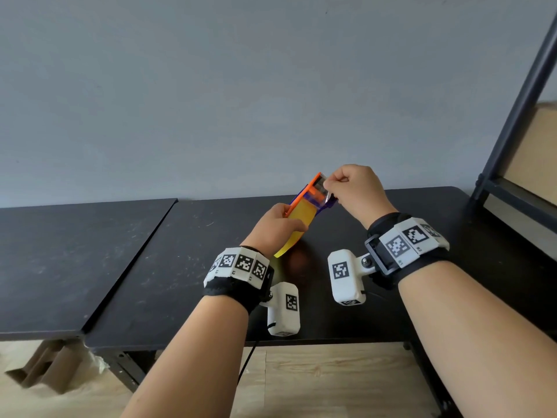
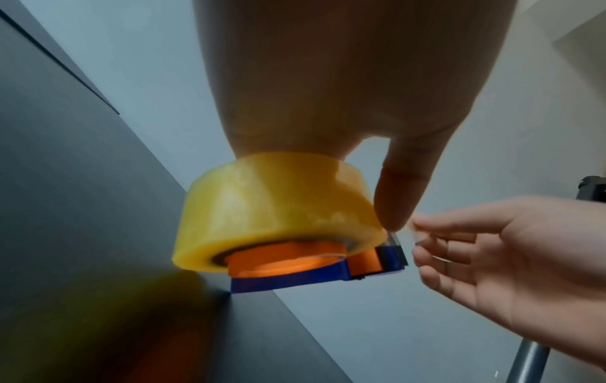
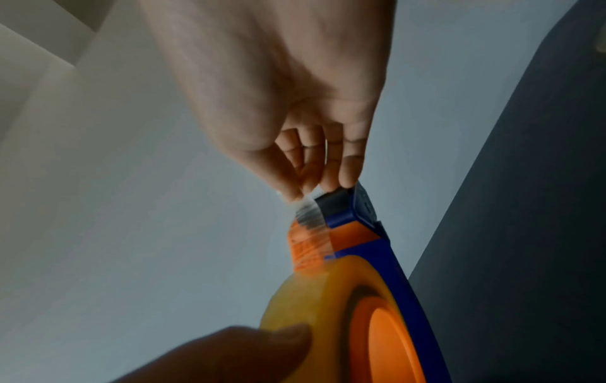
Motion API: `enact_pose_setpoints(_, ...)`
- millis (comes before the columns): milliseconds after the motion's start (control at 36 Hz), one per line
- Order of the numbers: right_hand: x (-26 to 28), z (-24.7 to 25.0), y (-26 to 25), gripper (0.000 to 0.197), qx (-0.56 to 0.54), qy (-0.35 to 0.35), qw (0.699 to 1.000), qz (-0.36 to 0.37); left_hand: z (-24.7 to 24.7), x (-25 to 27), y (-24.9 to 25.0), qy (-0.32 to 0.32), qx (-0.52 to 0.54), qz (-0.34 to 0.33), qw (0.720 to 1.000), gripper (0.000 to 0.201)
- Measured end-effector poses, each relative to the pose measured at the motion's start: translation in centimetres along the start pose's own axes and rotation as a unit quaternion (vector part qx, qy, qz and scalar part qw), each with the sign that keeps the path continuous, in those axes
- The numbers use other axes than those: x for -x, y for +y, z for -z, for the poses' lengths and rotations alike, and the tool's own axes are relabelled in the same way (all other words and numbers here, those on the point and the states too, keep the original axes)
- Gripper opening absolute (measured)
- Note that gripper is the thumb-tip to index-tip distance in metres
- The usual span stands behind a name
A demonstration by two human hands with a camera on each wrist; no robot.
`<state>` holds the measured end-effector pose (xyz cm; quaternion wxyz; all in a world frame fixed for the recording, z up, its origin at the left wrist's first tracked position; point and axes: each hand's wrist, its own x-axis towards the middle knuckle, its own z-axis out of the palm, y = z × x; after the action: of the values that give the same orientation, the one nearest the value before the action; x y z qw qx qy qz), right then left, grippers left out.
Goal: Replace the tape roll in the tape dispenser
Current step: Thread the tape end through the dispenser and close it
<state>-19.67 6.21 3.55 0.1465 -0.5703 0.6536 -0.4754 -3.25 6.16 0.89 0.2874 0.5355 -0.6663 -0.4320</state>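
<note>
A yellow tape roll (image 1: 298,218) (image 2: 275,207) (image 3: 315,298) sits on the orange hub of a blue-and-orange tape dispenser (image 1: 313,191) (image 2: 328,274) (image 3: 377,248), held tilted above the black table (image 1: 211,267). My left hand (image 1: 277,224) (image 2: 328,90) grips the roll and dispenser from the near side, its thumb lying along the roll. My right hand (image 1: 352,188) (image 3: 295,191) (image 2: 492,246) pinches the clear free end of tape (image 3: 308,215) at the dispenser's serrated cutter end. That strip runs from the roll up over the orange front part.
Two black tabletops meet at a seam (image 1: 144,251) left of my hands. A dark metal shelf frame (image 1: 518,116) with a cardboard box (image 1: 536,152) stands at the right. Folded cardboard (image 1: 45,366) lies on the wooden floor below.
</note>
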Motion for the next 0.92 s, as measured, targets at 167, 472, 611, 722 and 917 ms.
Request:
enact_pose_setpoints(167, -0.2, 0.0, 0.7, 0.018, 0.016, 0.007, 0.999, -0.043, -0.5, -0.5, 0.0, 0.008, -0.003, -0.007, 1.0, 0.05)
enact_pose_setpoints(472, -0.3, -0.5, 0.7, 0.038, 0.103, 0.033, 0.992, -0.064, -1.1, -0.8, -0.5, 0.002, -0.022, -0.021, 1.0, 0.05)
enact_pose_setpoints(611, -0.5, -0.8, 0.7, 0.036, 0.133, 0.047, 0.989, -0.034, -1.1, -1.0, -0.7, 0.005, -0.028, -0.028, 0.999, 0.049)
enact_pose_setpoints(722, -0.5, -1.0, 0.6, 0.036, 0.134, 0.059, 0.989, -0.01, -1.1, -1.1, -0.8, 0.01, -0.031, -0.033, 0.999, 0.049)
enact_pose_setpoints(917, -0.1, -0.8, 0.4, 0.026, 0.102, 0.068, 0.992, 0.015, -1.2, -1.0, -1.1, 0.021, -0.05, -0.044, 0.998, 0.05)
